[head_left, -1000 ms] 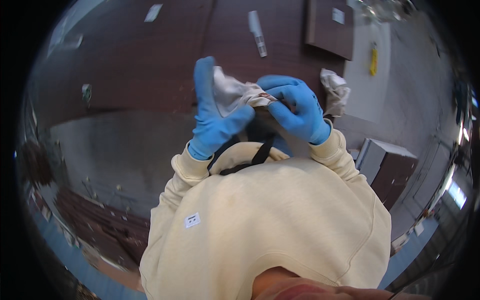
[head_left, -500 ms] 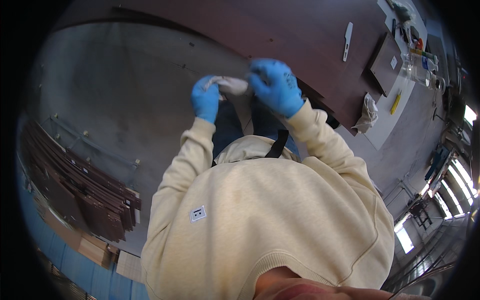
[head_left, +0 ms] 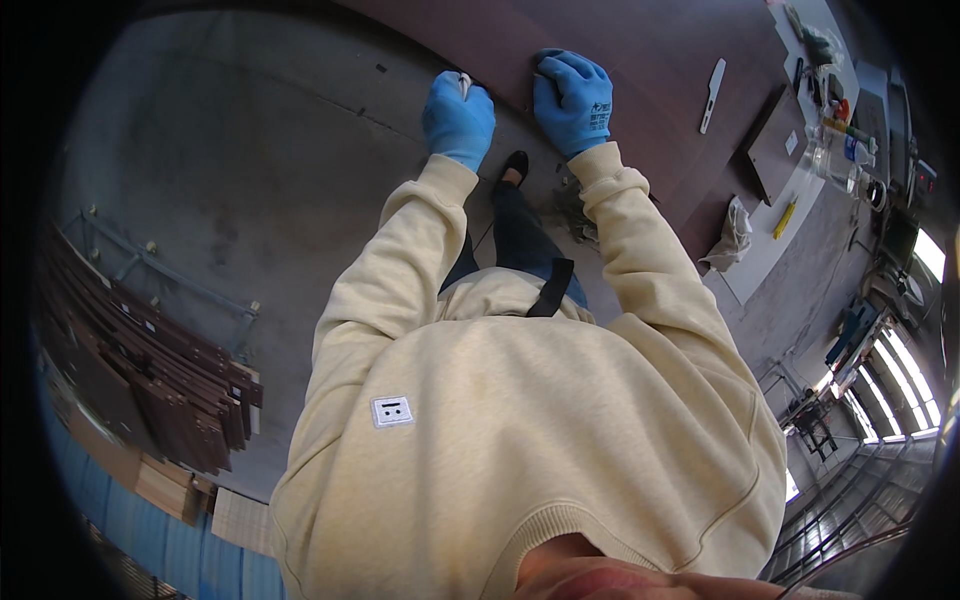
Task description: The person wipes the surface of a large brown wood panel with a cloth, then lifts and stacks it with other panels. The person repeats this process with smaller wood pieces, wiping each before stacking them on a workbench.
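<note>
Both of my hands wear blue gloves and reach forward to the near edge of a large dark brown panel (head_left: 660, 130). My left hand (head_left: 458, 120) is closed in a fist just off the edge, around a crumpled white cloth (head_left: 464, 86); only a small bit of it pokes out by the thumb. My right hand (head_left: 574, 103) lies over the panel's edge with its fingers curled. Something dark shows at those fingertips, and whatever is under them is hidden.
A white-handled scraper-like tool (head_left: 712, 95) lies on the panel. Further right are a small brown board (head_left: 768, 145), a crumpled whitish bag (head_left: 733, 235), a yellow strip (head_left: 784, 220) and a clear bottle (head_left: 835, 165). Stacked brown panels (head_left: 150, 350) stand at the left.
Both hands have moved forward to the panel's edge. The white cloth, stretched out from my left hand before, is now bunched inside its fist. My right hand has come down onto the panel.
</note>
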`<control>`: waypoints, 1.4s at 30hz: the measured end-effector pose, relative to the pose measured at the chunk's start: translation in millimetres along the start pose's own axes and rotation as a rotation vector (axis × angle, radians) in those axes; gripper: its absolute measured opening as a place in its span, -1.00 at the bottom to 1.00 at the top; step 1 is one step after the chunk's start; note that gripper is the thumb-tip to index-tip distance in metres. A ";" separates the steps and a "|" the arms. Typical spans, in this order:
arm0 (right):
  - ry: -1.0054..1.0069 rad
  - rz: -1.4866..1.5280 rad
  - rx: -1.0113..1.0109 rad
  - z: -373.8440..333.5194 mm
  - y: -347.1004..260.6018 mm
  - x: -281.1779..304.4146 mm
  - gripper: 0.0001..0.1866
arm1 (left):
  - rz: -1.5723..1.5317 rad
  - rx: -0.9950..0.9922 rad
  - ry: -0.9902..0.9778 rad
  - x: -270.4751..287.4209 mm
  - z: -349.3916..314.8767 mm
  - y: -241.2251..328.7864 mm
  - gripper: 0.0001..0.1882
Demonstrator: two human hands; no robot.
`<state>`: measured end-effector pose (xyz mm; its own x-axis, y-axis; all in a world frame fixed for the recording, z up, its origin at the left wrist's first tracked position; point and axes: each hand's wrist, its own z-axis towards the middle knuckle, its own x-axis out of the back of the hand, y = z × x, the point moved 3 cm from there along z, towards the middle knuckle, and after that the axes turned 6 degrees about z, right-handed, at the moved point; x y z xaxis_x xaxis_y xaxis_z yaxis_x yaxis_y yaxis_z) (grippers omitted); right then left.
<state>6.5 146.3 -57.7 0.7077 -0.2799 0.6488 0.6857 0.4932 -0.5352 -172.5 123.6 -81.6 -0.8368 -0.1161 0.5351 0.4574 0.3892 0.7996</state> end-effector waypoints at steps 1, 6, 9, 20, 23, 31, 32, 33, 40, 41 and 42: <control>0.009 0.003 0.003 0.5 -0.6 0.2 -0.89 | 0.019 -0.054 -0.037 -1.9 0.2 -0.7 -0.85; -0.003 0.016 0.003 1.6 -1.2 0.3 -0.89 | -0.001 -0.180 -0.127 -14.7 -8.4 -14.9 -0.92; -0.006 0.003 0.007 -0.1 1.4 0.0 -0.91 | 0.112 -0.174 -0.148 -12.1 -6.3 -12.4 -0.87; 0.001 -0.013 0.016 -2.0 2.4 0.8 -0.90 | 0.309 -0.200 -0.144 -7.8 -8.5 2.0 -0.86; -0.009 -0.029 0.028 -4.4 4.6 -1.1 -0.90 | 0.307 -0.172 -0.156 -8.8 -7.9 3.2 -0.86; -0.028 -0.038 -0.027 -9.2 8.3 -3.5 -0.90 | 0.360 -0.181 -0.146 -9.8 -14.2 11.7 -0.84; -0.030 -0.045 -0.028 -9.4 8.3 -3.7 -0.91 | 0.353 -0.174 -0.151 -10.3 -13.9 11.3 -0.83; -0.027 -0.045 -0.019 -9.6 8.6 -3.6 -0.91 | 0.344 -0.170 -0.156 -10.9 -14.4 11.2 -0.83; -0.023 -0.025 -0.005 -10.4 8.7 -3.3 -0.91 | 0.267 -0.204 -0.099 -19.3 -24.5 5.8 -0.85; -0.027 -0.020 -0.021 -12.0 9.7 -4.0 -0.92 | 0.272 -0.238 -0.084 -18.8 -25.4 6.8 -0.86; -0.033 -0.036 -0.019 -12.0 9.0 -3.8 -0.92 | 0.277 -0.271 -0.069 -18.3 -26.4 8.0 -0.86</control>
<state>12.0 141.9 -71.5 0.6768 -0.2692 0.6852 0.7138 0.4675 -0.5214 -145.6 104.7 -77.7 -0.6846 0.0245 0.7285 0.7238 0.1411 0.6754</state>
